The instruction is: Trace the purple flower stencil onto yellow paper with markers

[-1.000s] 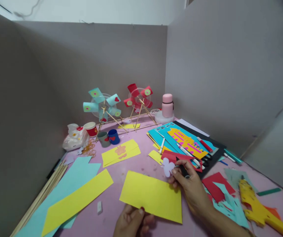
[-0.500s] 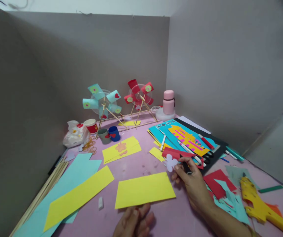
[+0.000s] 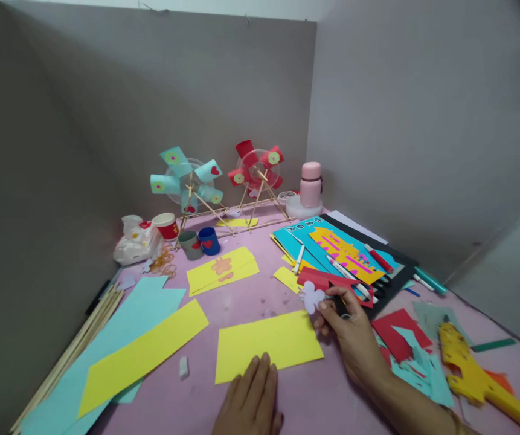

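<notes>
My left hand (image 3: 251,396) lies palm down, fingers stretched out, over the front edge of a yellow paper rectangle (image 3: 287,338). Between the fingertips of my right hand (image 3: 354,338) is a pale lavender paper cutout (image 3: 313,298) with rounded lobes, held just above the rectangle's back right corner. A black marker (image 3: 341,307) is also tucked in that hand, partly covered by the fingers. A small white eraser (image 3: 184,367) sits left of the rectangle. Farther back, other yellow paper (image 3: 200,281) bears an orange flower-like shape (image 3: 221,266).
Two paper-and-stick wheels, one light blue (image 3: 190,181) and one red (image 3: 257,172), stand at the back beside a pink bottle (image 3: 311,186). Markers lie on a decorated blue sheet (image 3: 307,232). A yellow glue gun (image 3: 468,368) and paper scraps (image 3: 418,362) are at right, wooden sticks (image 3: 78,344) at left.
My left hand has turned from palm up below the yellow rectangle to palm down on its front edge, and the rectangle has shifted slightly. My right hand keeps its hold.
</notes>
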A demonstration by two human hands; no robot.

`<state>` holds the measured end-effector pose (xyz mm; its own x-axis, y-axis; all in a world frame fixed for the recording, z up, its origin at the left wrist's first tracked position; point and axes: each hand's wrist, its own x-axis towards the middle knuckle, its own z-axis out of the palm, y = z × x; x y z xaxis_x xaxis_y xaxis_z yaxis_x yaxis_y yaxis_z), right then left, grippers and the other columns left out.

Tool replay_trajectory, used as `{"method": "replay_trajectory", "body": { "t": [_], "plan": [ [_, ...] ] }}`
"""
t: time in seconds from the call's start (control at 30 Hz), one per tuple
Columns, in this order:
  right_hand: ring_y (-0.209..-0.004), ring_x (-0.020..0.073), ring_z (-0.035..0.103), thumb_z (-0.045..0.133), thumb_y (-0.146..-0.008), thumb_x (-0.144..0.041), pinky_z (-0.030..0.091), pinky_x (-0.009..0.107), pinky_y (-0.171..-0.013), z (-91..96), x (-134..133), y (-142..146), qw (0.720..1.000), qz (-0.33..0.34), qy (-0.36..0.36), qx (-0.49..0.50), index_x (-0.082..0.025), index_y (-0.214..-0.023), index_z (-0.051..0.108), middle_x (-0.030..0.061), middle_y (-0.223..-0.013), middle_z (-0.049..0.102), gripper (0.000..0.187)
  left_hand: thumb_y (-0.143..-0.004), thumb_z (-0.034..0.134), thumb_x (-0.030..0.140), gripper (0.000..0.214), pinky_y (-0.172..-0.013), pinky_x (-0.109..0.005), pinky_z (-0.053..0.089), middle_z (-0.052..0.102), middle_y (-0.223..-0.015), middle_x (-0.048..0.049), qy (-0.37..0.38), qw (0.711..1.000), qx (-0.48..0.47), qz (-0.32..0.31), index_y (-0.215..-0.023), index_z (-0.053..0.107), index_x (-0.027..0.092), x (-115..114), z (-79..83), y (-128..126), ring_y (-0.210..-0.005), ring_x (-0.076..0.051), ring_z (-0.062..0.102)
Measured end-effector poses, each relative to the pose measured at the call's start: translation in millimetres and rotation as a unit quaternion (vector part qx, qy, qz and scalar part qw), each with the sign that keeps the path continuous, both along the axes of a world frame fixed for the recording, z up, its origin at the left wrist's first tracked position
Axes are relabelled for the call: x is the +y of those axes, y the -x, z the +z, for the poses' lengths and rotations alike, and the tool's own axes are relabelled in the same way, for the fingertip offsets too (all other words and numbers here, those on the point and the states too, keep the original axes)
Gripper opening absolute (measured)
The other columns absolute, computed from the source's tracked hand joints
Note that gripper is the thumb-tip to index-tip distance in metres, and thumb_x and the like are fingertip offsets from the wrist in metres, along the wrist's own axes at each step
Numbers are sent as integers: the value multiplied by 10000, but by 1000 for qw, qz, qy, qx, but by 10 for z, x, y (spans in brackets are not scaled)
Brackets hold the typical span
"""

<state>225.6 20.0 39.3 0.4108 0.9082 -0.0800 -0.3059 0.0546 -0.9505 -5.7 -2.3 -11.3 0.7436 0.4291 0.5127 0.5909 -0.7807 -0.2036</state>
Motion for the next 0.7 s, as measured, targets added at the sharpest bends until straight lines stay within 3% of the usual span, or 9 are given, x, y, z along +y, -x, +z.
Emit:
{"method": "replay_trajectory", "body": {
  "t": [0.07, 0.27, 0.37, 0.47, 0.6, 0.7],
  "plan": [
    [-444, 99, 490, 734, -730, -426, 384, 181, -447, -7, 8, 0, 1000, 1, 2, -4, -225, -931, 464, -57, -517, 615, 392, -950, 435, 218, 307, -786, -258, 545, 668, -1182, -74, -25, 1000, 18, 1, -1205, 582, 128, 55, 23, -2, -1025, -208, 653],
    [-453, 107, 500, 733, -723, -435, 394, 186, -447, -40, 20, -1, 1000, 8, 7, -7, -223, -938, 464, -61, -514, 603, 404, -996, 320, 265, 340, -705, -257, 541, 704, -1012, -82, 18, 1000, 18, -7, -1168, 581, 130, 62, 294, -57, -855, -183, 667],
    [-463, 109, 510, 730, -721, -444, 394, 185, -446, -44, 11, 1, 1000, 13, 8, -8, -224, -931, 460, -64, -519, 598, 407, -982, 306, 205, 323, -603, -276, 535, 684, -888, -88, 44, 999, 10, 3, -1122, 587, 131, 101, 383, -151, -717, -185, 644],
    [-449, 101, 495, 729, -715, -456, 387, 182, -444, -42, 9, 3, 1000, 15, 5, -10, -221, -919, 453, -66, -508, 593, 416, -968, 275, 131, 330, -571, -294, 529, 670, -849, -91, 53, 999, 2, 6, -1041, 597, 134, 144, 398, -222, -682, -195, 631],
    [-448, 94, 489, 721, -716, -472, 379, 180, -448, -36, 17, 3, 1000, 19, 0, -15, -219, -918, 446, -69, -510, 587, 424, -966, 197, 88, 402, -654, -277, 541, 692, -880, -86, 50, 998, -7, -22, -1051, 586, 146, 169, 373, -196, -737, -189, 648],
    [-448, 94, 494, 708, -723, -483, 372, 179, -441, -23, 23, -8, 999, 27, -1, -21, -219, -912, 442, -73, -519, 576, 419, -962, 240, 98, 368, -703, -270, 538, 699, -934, -74, 63, 998, -18, -15, -1051, 585, 188, 174, 351, -116, -794, -181, 655]
  ]
}}
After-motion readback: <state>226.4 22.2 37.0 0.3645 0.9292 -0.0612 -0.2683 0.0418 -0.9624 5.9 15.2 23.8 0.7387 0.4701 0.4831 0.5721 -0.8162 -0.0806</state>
